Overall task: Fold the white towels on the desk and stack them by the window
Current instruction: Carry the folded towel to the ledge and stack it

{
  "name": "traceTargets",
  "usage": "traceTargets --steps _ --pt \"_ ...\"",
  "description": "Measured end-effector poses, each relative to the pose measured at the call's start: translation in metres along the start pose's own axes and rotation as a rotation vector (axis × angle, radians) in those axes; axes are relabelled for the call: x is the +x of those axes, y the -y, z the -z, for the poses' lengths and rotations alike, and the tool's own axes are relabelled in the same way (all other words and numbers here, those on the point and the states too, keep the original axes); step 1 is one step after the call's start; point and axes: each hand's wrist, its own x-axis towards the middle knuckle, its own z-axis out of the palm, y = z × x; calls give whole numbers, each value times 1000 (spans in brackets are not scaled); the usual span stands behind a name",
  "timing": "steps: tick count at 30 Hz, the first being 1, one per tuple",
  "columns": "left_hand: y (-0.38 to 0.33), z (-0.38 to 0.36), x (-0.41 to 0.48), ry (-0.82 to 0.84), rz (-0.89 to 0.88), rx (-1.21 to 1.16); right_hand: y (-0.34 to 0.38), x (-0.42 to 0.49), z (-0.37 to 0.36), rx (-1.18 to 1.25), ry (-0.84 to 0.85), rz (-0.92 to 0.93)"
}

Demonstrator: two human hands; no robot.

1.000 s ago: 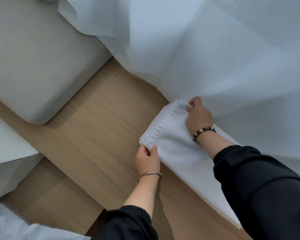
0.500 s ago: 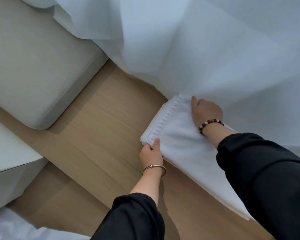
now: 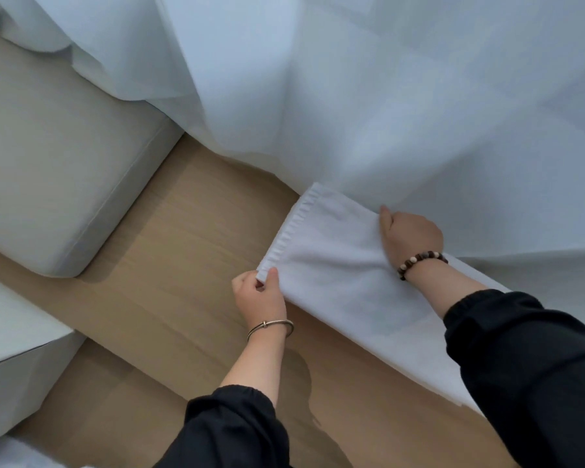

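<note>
White towel (image 3: 328, 265): left hand (image 3: 260, 298), right hand (image 3: 412, 236) pinch edges.

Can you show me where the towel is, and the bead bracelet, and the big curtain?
white towel (image 3: 335, 265): head view, on its flat middle.
beaded bracelet (image 3: 421, 257): head view, on the beads round the wrist.
sheer curtain (image 3: 352, 96): head view, on the hanging cloth above the towel.
</note>
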Motion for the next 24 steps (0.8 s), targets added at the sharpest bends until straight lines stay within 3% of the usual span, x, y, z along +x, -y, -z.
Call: traceTargets --steps 6,15,24 --pt "4 7 8 55 62 14 7 1 -6 -22 -33 30" --pt "-4 4 10 170 -144 223 -8 11 -3 49 19 -23" --pt "-11 2 6 142 -140 379 -1 11 -9 14 -7 40"
